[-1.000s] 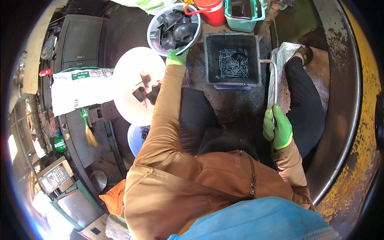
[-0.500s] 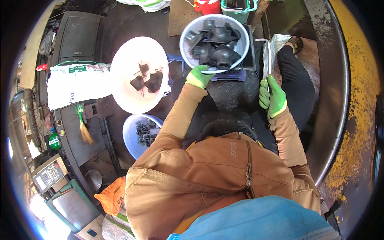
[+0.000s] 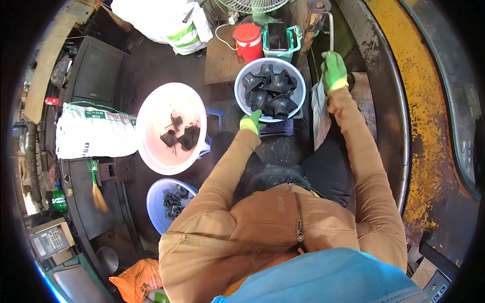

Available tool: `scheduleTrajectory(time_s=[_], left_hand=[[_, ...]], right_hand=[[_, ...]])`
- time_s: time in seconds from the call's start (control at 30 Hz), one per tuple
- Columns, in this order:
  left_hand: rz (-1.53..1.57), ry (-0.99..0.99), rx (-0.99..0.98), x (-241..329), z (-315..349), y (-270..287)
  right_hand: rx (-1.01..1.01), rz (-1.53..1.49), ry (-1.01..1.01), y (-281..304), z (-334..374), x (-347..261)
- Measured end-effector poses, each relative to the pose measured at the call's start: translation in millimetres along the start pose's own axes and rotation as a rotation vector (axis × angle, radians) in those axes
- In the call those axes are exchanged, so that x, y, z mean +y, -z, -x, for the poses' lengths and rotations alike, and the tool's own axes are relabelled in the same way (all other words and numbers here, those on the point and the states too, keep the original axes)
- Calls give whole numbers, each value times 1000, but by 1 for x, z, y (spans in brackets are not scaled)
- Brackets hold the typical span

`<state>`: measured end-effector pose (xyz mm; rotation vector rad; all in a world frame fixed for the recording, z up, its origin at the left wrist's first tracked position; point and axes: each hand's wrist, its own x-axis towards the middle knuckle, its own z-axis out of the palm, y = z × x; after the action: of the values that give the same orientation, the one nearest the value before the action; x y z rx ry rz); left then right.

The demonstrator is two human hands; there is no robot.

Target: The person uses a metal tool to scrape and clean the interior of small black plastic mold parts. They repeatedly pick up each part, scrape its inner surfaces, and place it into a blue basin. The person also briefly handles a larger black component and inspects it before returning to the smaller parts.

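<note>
Basin (image 3: 241, 98) of pale blue plastic is sitting straight ahead of my knees, heaped with black flared fittings (image 3: 269, 92), and I am taking it as the landmark for everything else. My left hand (image 3: 251, 121), in a green glove, is closing on the basin's near rim, fingers curled over the edge; that grip looks firmly shut on the rim, though the thumb is hidden from me. My right hand (image 3: 334, 71), also gloved green, is reaching out past the basin's right side and is wrapping around a thin metal rod (image 3: 331, 31) that is rising away from me toward a small round end; the fist is closed on it.

The relation that matters here: the basin is lying directly beyond the left hand and touching it, while the right hand is well off to its right, so the left hand is the nearer one. The rod's long axis is running away from me, roughly parallel to the basin's right edge.

Left of the basin a wide pink bowl (image 3: 151, 108) is holding a few black pieces, and nearer me from that a smaller blue bowl (image 3: 154, 199) is holding more. Beyond the basin a red jug (image 3: 248, 42) is standing beside a green basket (image 3: 267, 46).
</note>
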<state>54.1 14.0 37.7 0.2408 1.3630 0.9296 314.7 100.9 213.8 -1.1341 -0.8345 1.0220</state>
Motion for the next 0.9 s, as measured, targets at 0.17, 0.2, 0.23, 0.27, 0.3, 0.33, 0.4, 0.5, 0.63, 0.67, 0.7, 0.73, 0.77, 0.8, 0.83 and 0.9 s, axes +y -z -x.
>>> scheduleTrajectory(time_s=[0.17,0.2,0.23,0.27,0.3,0.33,0.4,0.5,0.63,0.67,0.7,0.73,0.77,0.8,0.83,0.9], left_hand=[[-150,40,7,13,41,8],[-163,40,-6,16,50,13],[-173,38,-28,19,60,18],[-165,38,-58,22,68,24],[-151,33,-102,25,76,30],[-134,28,-149,27,84,35],[-142,15,-206,30,98,45],[-239,-17,-177,37,119,52],[-278,-41,-195,50,150,53],[-259,-58,-202,52,157,53],[-241,-58,-196,55,163,52],[-275,-82,-201,56,168,52],[-308,-85,-190,57,173,53],[-335,-95,-185,58,176,54],[-335,-110,-196,58,179,54],[-329,-107,-198,58,181,56]], right_hand=[[276,622,379,1,-92,62],[253,601,325,7,-102,71],[200,579,354,7,-108,81],[220,541,312,6,-114,88],[145,447,189,5,-119,93],[98,340,-18,4,-121,96],[32,605,114,1,-124,98],[89,835,191,-4,-126,92],[248,795,442,-2,-141,80],[342,737,535,-3,-150,77],[354,699,590,-2,-159,75],[296,546,641,-2,-169,73],[237,525,602,-2,-181,71],[165,505,563,-2,-189,70],[169,586,539,-3,-199,67],[167,685,422,-5,-207,63]])
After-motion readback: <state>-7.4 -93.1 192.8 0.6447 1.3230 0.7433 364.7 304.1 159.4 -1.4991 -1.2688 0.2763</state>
